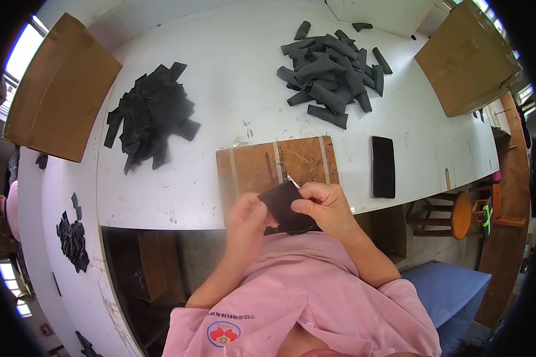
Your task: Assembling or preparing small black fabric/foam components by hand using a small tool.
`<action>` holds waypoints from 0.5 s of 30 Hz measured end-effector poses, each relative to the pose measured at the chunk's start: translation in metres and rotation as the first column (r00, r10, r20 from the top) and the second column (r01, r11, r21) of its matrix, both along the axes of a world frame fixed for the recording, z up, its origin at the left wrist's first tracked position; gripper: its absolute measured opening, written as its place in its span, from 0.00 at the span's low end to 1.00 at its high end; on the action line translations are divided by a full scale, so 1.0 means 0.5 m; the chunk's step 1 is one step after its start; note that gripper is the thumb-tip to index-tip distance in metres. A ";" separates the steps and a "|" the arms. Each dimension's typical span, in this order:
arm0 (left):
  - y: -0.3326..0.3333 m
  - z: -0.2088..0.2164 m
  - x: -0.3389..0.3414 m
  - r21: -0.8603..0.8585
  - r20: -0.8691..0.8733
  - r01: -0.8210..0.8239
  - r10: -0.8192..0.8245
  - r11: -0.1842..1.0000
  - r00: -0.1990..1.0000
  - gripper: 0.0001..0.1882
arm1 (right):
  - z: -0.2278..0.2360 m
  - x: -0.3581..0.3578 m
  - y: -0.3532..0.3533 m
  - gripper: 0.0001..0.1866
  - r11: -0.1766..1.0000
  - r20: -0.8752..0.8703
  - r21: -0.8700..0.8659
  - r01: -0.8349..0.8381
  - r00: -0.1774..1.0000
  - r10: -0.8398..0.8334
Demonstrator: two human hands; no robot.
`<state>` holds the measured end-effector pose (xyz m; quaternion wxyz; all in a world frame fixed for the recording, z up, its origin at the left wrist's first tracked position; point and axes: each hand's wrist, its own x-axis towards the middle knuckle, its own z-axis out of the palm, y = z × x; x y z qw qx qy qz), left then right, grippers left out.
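A small black fabric piece (284, 205) is stretched between my two hands at the table's front edge, close to my body. My right hand (329, 207) pinches its right edge between thumb and fingers. On the other side, my left hand (247, 219), slightly blurred, is closed at the fabric's left edge. A thin bright tip (292, 181) shows beside my right fingers; I cannot make out what it belongs to. Just beyond the fabric lies a brown wooden board (253, 163) with pale strips across it.
A pile of flat dark pieces (155, 113) lies at the left, and rolled dark grey tubes (333, 68) are heaped at the back right. A black phone (383, 166) rests right of the board. Cardboard boxes (62, 89) flank the white table (232, 89). A wooden stool (460, 214) stands at the right.
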<state>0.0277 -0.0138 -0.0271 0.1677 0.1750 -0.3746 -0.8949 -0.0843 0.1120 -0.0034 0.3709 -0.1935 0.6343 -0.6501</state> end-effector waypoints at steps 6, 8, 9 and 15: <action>-0.054 0.049 -0.024 -0.211 0.087 0.264 -0.251 0.941 0.964 0.14 | 0.033 -0.029 0.014 0.05 0.972 -0.381 0.112 -0.207 0.894 0.235; -0.073 0.067 -0.032 -0.300 0.166 0.346 -0.309 0.889 0.937 0.12 | 0.042 -0.036 0.011 0.05 0.953 -0.469 0.113 -0.280 0.831 0.299; -0.079 0.076 -0.032 -0.378 0.248 0.431 -0.359 0.819 0.900 0.10 | 0.046 -0.037 0.008 0.05 0.952 -0.467 0.110 -0.284 0.831 0.302; -0.090 0.075 -0.055 -0.546 0.384 0.571 -0.422 0.614 0.821 0.03 | 0.045 -0.052 0.012 0.06 0.899 -0.753 0.213 -0.382 0.523 0.401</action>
